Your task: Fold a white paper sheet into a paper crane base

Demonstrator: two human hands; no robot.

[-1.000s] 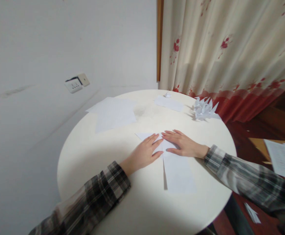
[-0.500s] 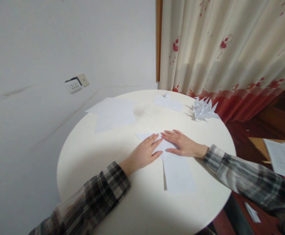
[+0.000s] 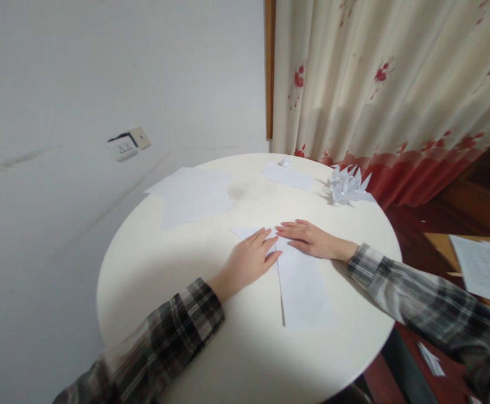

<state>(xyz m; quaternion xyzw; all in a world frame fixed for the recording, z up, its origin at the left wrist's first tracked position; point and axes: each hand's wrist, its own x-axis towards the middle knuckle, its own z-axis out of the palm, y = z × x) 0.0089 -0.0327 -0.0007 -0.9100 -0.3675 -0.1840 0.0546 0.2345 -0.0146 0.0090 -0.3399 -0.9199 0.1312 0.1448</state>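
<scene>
The left hand presses down on the folded paper — fingers slightly spread, thumb apart — and here's the right hand, flat at its far end, fingers close together! The paper lies on the round table, nearer the person than the paper cranes.

Location: a room, apparently in a home. Indicators: floral curtain, plain wall with socket outlet, round white table. The dark red floor appears to be wood; its surface is blurred.
</scene>
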